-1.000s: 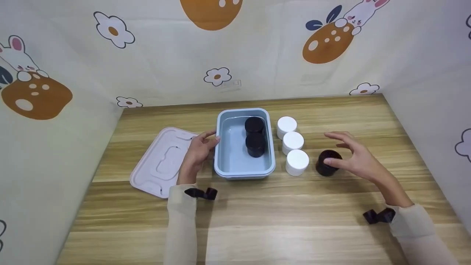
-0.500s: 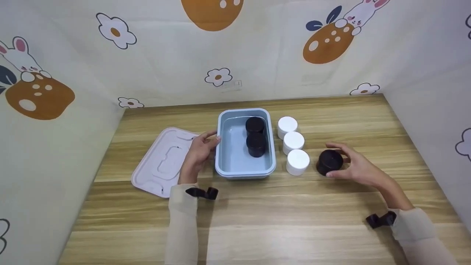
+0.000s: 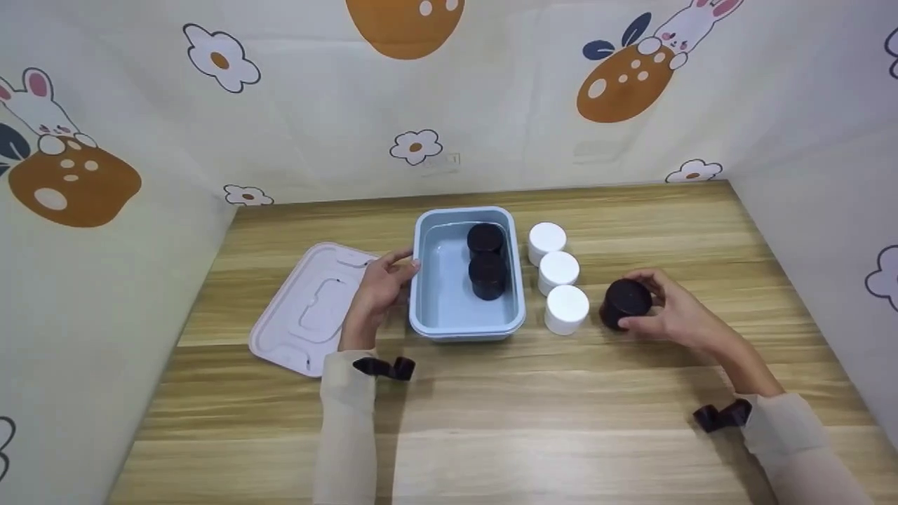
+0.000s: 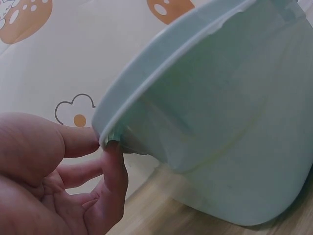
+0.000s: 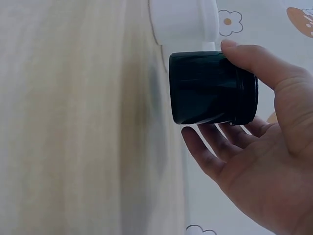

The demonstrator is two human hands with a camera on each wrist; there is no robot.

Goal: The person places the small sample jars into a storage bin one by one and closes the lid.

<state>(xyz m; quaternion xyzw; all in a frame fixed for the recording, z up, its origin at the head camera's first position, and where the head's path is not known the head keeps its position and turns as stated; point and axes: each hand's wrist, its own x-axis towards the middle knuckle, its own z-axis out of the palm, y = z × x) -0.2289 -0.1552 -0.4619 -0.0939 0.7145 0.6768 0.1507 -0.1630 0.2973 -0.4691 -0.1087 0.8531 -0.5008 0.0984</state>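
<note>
My left hand (image 3: 381, 287) pinches the left rim of a light blue plastic box (image 3: 438, 308); in the left wrist view the thumb and a finger (image 4: 115, 181) meet at that rim (image 4: 122, 93). Inside the box, along its right side, stand two black jars, a rear one (image 3: 485, 238) and a front one (image 3: 487, 275). My right hand (image 3: 677, 312) holds a third black jar (image 3: 626, 303) between thumb and fingers. The right wrist view shows this jar (image 5: 208, 90) raised slightly off the table.
Three white jars stand in a row right of the box: a back one (image 3: 547, 242), a middle one (image 3: 559, 272) and a front one (image 3: 567, 308). A pale lid (image 3: 291, 322) lies left of the box, partly under my left hand. Patterned cloth walls (image 3: 316, 140) enclose the wooden table (image 3: 505, 421).
My right fingers have closed round the third black jar and raised it a little from the table. The left hand and the box have stayed in place.
</note>
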